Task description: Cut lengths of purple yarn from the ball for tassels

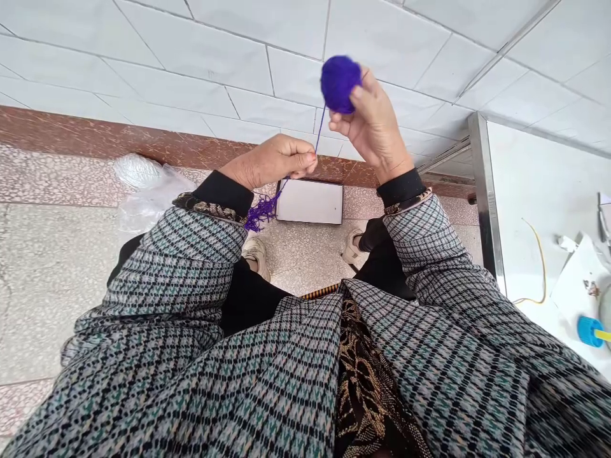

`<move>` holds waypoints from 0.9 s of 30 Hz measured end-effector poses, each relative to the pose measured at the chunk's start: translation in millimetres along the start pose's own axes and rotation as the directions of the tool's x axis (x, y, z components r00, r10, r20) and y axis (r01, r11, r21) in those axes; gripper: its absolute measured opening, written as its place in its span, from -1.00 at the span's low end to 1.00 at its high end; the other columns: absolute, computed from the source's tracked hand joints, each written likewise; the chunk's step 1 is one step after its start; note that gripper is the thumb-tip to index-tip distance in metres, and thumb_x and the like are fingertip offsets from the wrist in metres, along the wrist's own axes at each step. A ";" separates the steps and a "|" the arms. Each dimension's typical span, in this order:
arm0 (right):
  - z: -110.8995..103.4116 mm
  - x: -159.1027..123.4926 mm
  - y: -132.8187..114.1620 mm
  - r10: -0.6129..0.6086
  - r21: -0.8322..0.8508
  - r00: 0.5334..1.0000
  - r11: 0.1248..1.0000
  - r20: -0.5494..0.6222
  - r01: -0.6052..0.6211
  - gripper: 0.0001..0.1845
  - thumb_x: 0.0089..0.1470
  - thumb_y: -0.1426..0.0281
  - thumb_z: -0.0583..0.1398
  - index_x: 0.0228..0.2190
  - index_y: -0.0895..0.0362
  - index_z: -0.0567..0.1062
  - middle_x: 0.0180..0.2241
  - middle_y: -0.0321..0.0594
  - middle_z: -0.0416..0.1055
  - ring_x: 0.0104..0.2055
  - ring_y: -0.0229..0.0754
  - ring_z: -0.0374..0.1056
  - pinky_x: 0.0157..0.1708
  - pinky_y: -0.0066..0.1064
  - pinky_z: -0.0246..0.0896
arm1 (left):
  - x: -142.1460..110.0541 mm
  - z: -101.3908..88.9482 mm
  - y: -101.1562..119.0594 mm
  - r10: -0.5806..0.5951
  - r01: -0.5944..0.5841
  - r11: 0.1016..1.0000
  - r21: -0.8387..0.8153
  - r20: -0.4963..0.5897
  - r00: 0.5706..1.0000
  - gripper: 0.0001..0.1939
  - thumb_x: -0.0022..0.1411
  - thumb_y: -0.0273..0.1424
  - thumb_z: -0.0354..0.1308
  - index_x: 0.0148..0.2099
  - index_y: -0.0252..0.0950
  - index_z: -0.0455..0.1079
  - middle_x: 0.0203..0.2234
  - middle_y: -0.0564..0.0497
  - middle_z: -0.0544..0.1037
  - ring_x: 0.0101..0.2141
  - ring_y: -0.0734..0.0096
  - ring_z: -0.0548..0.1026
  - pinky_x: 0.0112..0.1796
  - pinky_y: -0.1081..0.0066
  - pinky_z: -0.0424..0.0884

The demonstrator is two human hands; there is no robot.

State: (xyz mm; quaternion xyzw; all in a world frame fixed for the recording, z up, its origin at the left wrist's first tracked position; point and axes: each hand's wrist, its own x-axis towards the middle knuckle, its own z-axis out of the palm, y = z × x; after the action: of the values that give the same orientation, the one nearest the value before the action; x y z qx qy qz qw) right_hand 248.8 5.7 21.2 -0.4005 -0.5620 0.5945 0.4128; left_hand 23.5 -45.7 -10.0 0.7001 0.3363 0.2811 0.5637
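Observation:
My right hand (373, 124) is raised in front of the white tiled wall, its fingers closed round a small ball of purple yarn (338, 81). A purple strand (319, 132) runs down from the ball to my left hand (274, 160), which pinches it between thumb and fingers. Below the left hand hangs a tangled bunch of purple yarn (260, 213), next to my wrist. Both arms are in checked grey-green sleeves with black cuffs.
A white flat board (310, 201) lies on the speckled floor by the wall, beyond my shoes. A crumpled clear plastic bag (143, 184) lies at the left. At the right stands a metal-framed white table (534, 191) with a yellow cord, papers and a blue cap.

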 end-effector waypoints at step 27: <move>-38.5 -19.6 -6.8 0.252 -0.283 0.605 0.958 0.756 -0.046 -0.42 0.08 0.19 0.61 -0.04 0.11 0.48 -0.19 -0.27 0.50 -0.18 -0.21 0.44 -0.19 -0.48 0.36 | -0.2 -5.8 -25.3 -0.016 0.022 0.975 -0.220 0.029 0.999 -0.34 0.30 0.24 0.56 -0.37 -0.27 0.57 -0.43 -0.11 0.65 -0.29 0.19 0.67 -0.01 0.21 0.64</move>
State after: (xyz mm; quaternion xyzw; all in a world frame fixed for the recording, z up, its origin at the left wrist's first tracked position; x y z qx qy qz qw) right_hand 291.9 0.4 26.4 -0.1917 -0.7157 0.6711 0.0241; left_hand 15.0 -38.8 -33.6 0.6337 0.3020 0.3019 0.6450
